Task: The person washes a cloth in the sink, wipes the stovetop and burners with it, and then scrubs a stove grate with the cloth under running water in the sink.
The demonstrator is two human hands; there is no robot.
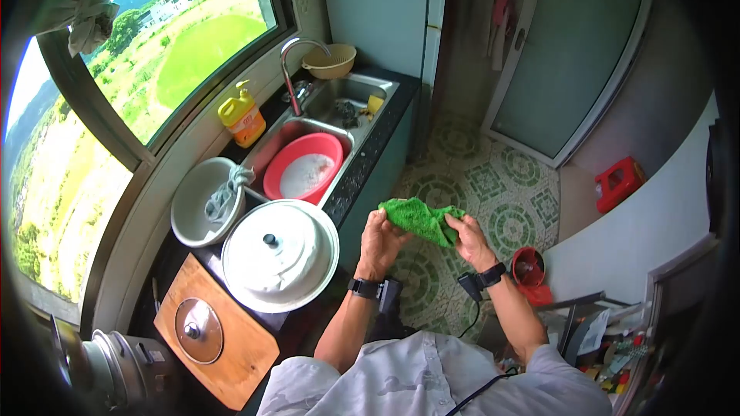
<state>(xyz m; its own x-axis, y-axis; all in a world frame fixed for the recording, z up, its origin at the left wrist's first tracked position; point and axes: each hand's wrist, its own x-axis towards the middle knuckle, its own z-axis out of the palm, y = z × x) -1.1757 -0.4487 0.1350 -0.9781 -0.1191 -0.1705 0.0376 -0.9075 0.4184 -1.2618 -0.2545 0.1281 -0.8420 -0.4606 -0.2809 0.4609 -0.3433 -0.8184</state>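
Note:
A green cloth [420,220] is stretched between my two hands, above the patterned floor and in front of my chest. My left hand [379,245] pinches its left end, and my right hand [472,242] grips its right end, fingers closed on it. The cloth looks folded or bunched, and part of it is hidden behind my fingers. To the left of my hands, a large white lidded pot [250,270] stands on the counter. Beyond it, a red basin [336,151] with suds in it sits in the near sink bowl.
A grey basin [185,199] holds a wet cloth. A wooden board [239,347] carries a glass lid [199,330]. A yellow soap bottle [245,119] stands by the faucet [287,69]. Red stool [618,183] and red bin [529,266] are at the right; cluttered shelf lower right.

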